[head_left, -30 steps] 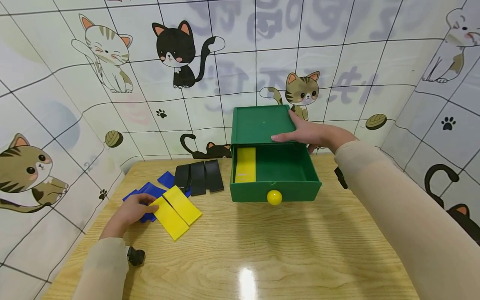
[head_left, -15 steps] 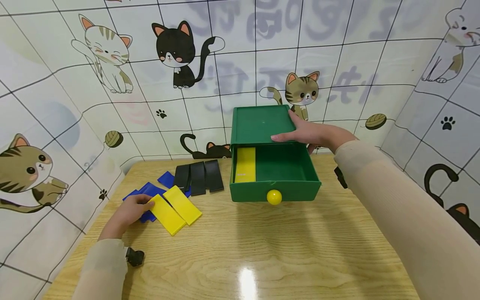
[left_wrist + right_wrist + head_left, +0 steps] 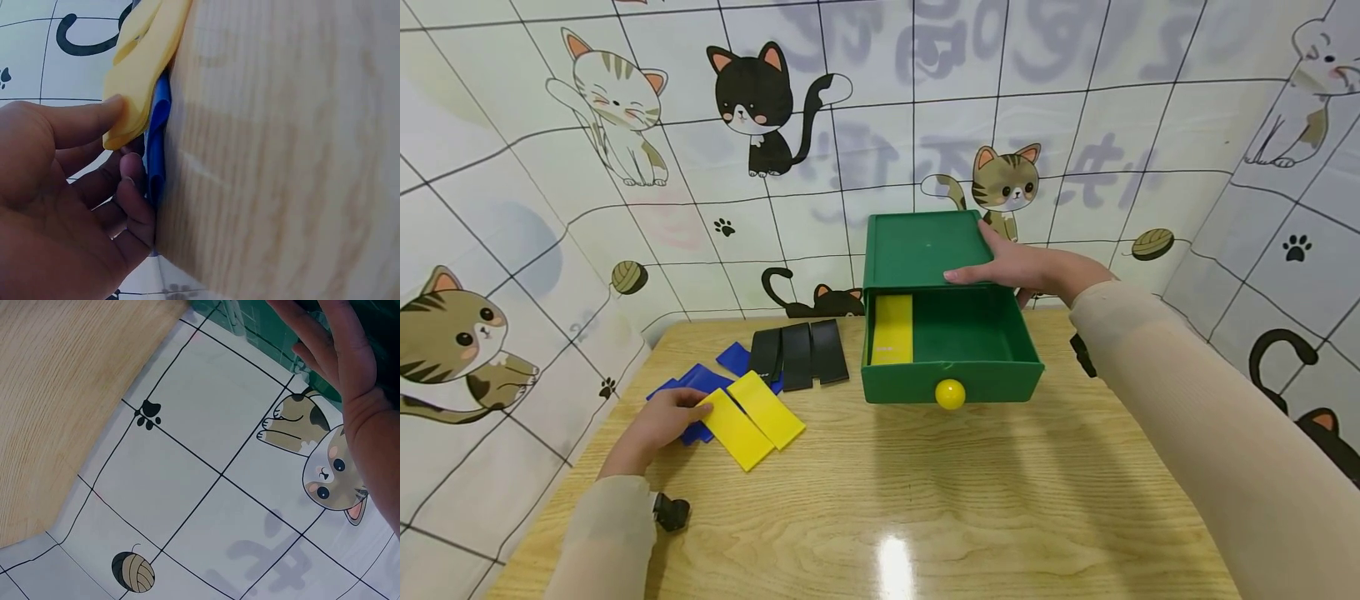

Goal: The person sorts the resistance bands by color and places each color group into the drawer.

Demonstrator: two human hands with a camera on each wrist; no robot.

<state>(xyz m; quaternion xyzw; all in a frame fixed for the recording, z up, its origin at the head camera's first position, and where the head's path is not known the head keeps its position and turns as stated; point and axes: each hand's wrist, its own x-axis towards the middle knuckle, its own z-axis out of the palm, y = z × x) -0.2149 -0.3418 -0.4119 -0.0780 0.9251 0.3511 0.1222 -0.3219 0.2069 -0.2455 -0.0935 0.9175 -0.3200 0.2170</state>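
"How far along are you?"
"Early, I'd judge: one yellow strip [image 3: 893, 327] lies in the open drawer [image 3: 992, 385]; the blue pieces [image 3: 703, 380], black pieces [image 3: 797, 355] and other yellow pieces [image 3: 766, 410] lie outside, on the surface [image 3: 805, 525]. My left hand [image 3: 661, 421] pinches the nearest yellow piece [image 3: 739, 433]; my right hand [image 3: 1018, 262] rests spread on the box [image 3: 917, 254]."
"Any writing?"
"Faint wall lettering [image 3: 1096, 167], unreadable; no brand."

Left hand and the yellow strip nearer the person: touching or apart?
Touching. The left wrist view shows it: a digit of the left hand presses flat on the end of the yellow strip, with no gap visible.
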